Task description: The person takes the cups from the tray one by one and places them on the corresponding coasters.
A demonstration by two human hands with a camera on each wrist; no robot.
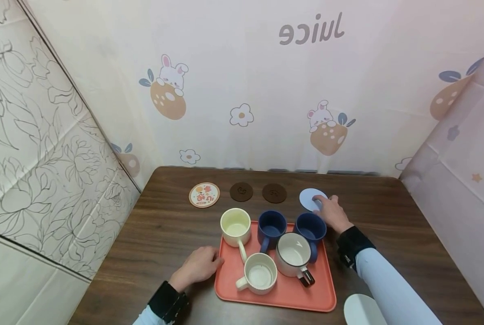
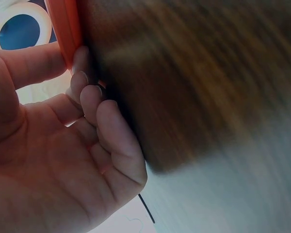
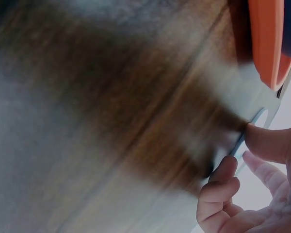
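Observation:
My left hand [image 1: 198, 265] is at the left rim of a coral-red tray [image 1: 226, 289]. In the left wrist view its thumb and curled fingers meet at the tray's edge [image 2: 67, 29]. Beyond the tray's far right corner, my right hand [image 1: 334, 215] pinches the edge of a pale round coaster [image 1: 308, 199], thumb and fingers at its rim. On the tray stand a pale yellow mug [image 1: 234, 225], two dark blue mugs, one at the middle [image 1: 271, 230] and one at the right [image 1: 311, 230], a cream mug [image 1: 260, 277] and a white dark-rimmed mug [image 1: 292, 255].
Along the table's back lie two dark brown coasters [image 1: 241, 192] and a patterned coaster [image 1: 204, 195]. A white round object [image 1: 361, 309] shows partly at the lower right, beneath the right forearm. Printed curtains rise behind the wooden table [image 1: 156, 216] and at both sides.

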